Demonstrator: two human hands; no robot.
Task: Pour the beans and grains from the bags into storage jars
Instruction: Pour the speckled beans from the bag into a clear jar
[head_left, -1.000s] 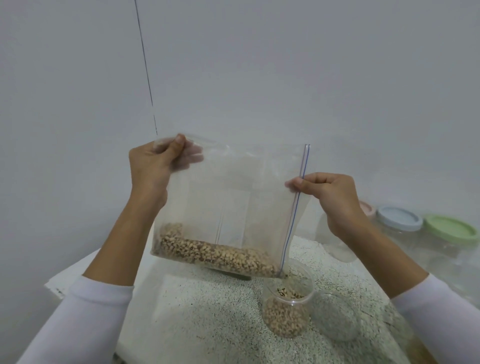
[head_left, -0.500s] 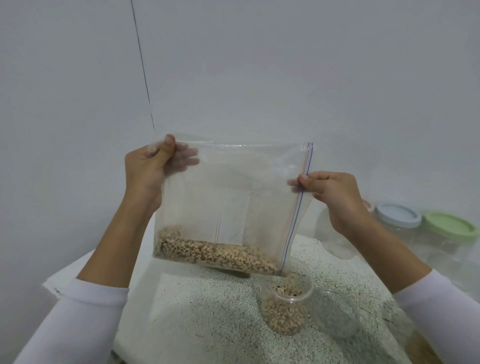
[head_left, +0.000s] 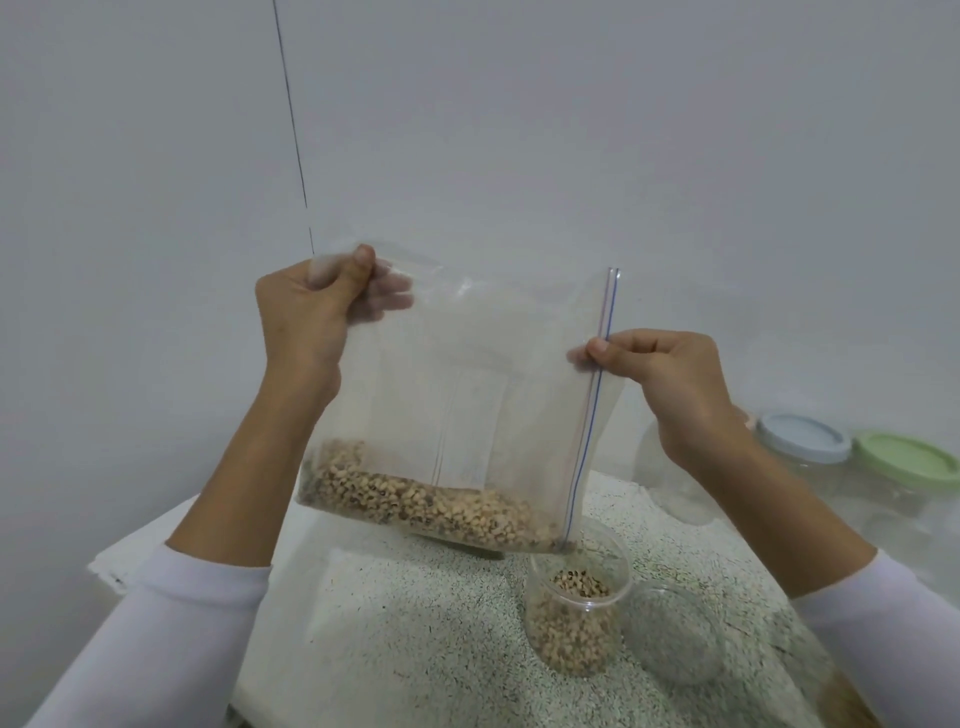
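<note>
I hold a clear zip bag turned on its side above the speckled counter. My left hand grips its closed bottom corner at the upper left. My right hand pinches the zipper edge, which runs down the right side. Black-eyed beans lie along the bag's lower edge, sloping to the lower right corner. That corner hangs just over the rim of an open clear jar that is partly filled with the same beans.
A clear lid or empty jar lies right of the bean jar. Behind my right arm stand clear jars with a blue lid, a green lid and a partly hidden pink one. White walls close in behind and left. The counter's left edge is near.
My left hand has lifted and tilted the bag a little more, and the beans have slid further toward the lower right corner over the jar. The right hand barely moved.
</note>
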